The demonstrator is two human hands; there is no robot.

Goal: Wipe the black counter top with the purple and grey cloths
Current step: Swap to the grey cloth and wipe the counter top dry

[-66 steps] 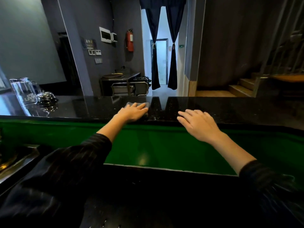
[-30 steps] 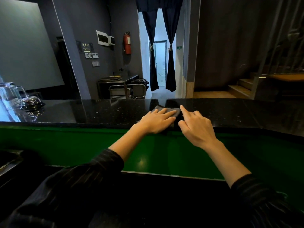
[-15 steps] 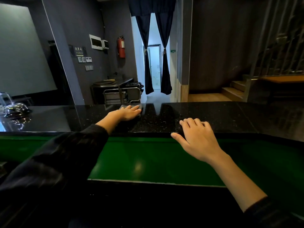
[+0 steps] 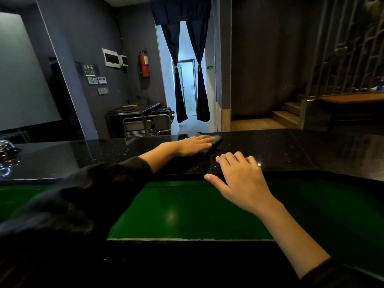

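**Left hand and cloth shifted right along counter**

Head view. Left hand (image 4: pixel 193 145) is sitting further right on the black counter (image 4: pixel 291 148) than half a second ago, and is reaching closer to the right hand (image 4: pixel 241 177), which is keeping to the near edge.

- Left hand: fingers are lying straight and together, pressing flat on the grey cloth (image 4: pixel 217 139). A dark sleeve is covering the forearm.
- Grey cloth: is lying on the counter near its far edge, mostly under the left palm, one corner showing past the fingertips.
- Right hand: is resting on the counter's near edge, fingers loosely bent, thumb spread along the front lip, holding nothing.
- Green panel (image 4: pixel 187 210): is running below the counter's front.
- Metal bell (image 4: pixel 6 145): is standing at the far left of the counter, well apart from both hands.
- Fire extinguisher (image 4: pixel 144 63): is hanging on the grey wall behind.
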